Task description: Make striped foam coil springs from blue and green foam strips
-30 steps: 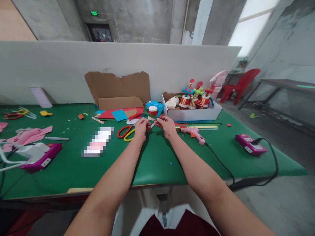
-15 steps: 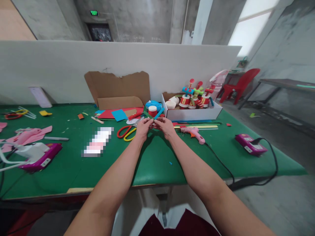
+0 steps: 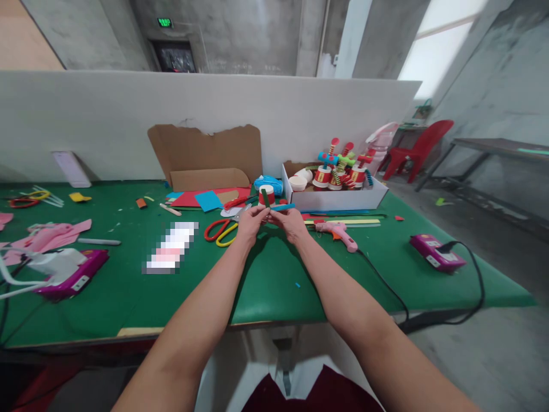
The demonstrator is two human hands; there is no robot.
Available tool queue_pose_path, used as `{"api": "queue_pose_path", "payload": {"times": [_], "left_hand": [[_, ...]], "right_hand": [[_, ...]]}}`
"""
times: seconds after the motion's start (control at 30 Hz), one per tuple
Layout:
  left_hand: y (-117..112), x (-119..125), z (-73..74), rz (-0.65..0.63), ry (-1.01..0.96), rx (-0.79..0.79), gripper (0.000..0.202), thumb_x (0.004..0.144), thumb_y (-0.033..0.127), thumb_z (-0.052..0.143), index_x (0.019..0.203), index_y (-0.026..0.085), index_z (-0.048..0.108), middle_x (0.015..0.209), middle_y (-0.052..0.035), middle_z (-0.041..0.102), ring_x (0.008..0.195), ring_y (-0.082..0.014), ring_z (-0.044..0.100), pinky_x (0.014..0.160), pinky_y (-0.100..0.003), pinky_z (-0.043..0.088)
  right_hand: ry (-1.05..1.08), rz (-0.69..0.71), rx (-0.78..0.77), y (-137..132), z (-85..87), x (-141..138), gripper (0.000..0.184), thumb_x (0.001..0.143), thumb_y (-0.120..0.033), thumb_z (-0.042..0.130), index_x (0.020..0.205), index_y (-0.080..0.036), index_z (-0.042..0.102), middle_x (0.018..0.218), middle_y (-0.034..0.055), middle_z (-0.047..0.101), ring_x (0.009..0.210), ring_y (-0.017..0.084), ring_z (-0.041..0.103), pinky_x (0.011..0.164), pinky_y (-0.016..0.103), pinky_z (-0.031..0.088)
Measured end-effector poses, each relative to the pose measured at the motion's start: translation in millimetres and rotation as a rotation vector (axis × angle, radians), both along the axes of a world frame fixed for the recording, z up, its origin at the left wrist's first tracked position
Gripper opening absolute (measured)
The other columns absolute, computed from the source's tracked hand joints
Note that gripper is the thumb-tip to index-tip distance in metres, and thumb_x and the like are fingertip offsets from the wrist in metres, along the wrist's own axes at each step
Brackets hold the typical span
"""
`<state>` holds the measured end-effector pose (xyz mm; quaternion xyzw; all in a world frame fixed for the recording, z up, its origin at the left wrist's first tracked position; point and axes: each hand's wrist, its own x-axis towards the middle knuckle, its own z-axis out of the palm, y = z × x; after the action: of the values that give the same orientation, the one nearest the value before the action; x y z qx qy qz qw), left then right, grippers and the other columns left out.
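My left hand and my right hand meet above the middle of the green table, fingers pinched together. Between them they hold two crossed paper strips: a green strip standing upright and a blue strip pointing right. Just behind the strips stands a small red-and-white paper cup. Red-and-yellow scissors lie left of my left hand. A pink glue gun lies right of my right hand.
A white box of finished colourful cup crafts stands at the back right. Torn cardboard and coloured paper sheets sit at the back. Purple devices lie at left and right, with cables. Pink scraps lie far left.
The strips have been folded across each other: the green one has swung upright and the blue one now points right. Both hands have stayed close together in the same place.
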<state>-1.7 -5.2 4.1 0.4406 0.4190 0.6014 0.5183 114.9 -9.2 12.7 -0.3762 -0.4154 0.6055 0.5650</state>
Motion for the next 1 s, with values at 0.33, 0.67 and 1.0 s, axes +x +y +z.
{"api": "queue_pose_path", "payload": {"times": [0.33,0.67,1.0], "left_hand": [[-1,2,-1.9,-0.033,0.215,0.151,0.026,0.065,0.041,0.069,0.065,0.016,0.059,0.054,0.0033,0.053,0.052,-0.0095,0.046,0.054,-0.022,0.037],[-5,5,-5.5,-0.061,0.416,0.220,0.025,0.070,0.039,0.060,0.075,0.016,0.064,0.059,0.0006,0.058,0.056,-0.0125,0.050,0.057,-0.025,0.039],[-11,4,4.5,-0.070,0.670,0.266,0.018,0.072,0.034,0.054,0.069,0.017,0.060,0.059,0.0006,0.057,0.057,-0.0134,0.049,0.058,-0.025,0.037]], "right_hand": [[-0.282,-0.091,0.140,6,18.2,32,0.023,0.060,-0.034,0.073,0.073,-0.016,0.068,0.069,-0.0013,0.066,0.070,0.011,0.057,0.072,0.025,0.045],[-0.535,-0.052,0.251,8,10.3,30,0.025,0.054,-0.040,0.074,0.059,-0.016,0.070,0.059,-0.0015,0.063,0.064,0.015,0.057,0.063,0.025,0.042],[-0.652,-0.211,0.285,7,17.1,42,0.027,0.061,-0.042,0.069,0.066,-0.015,0.073,0.068,0.0034,0.070,0.067,0.018,0.061,0.063,0.026,0.044]]}}
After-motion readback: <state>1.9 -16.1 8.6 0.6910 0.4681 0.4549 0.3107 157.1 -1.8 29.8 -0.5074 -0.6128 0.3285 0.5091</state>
